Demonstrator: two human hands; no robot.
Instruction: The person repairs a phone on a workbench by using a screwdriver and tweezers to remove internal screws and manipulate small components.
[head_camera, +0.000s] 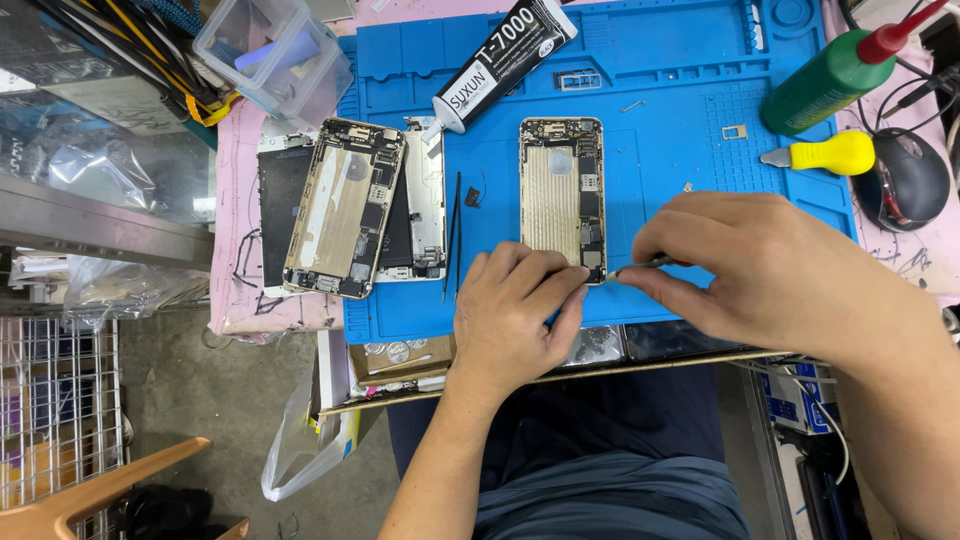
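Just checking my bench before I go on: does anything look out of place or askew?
Mostly orderly. The opened phone on the left lies tilted, overlapping other phone parts and hanging off the blue mat. The black adhesive tube lies diagonally across the mat's top edge.
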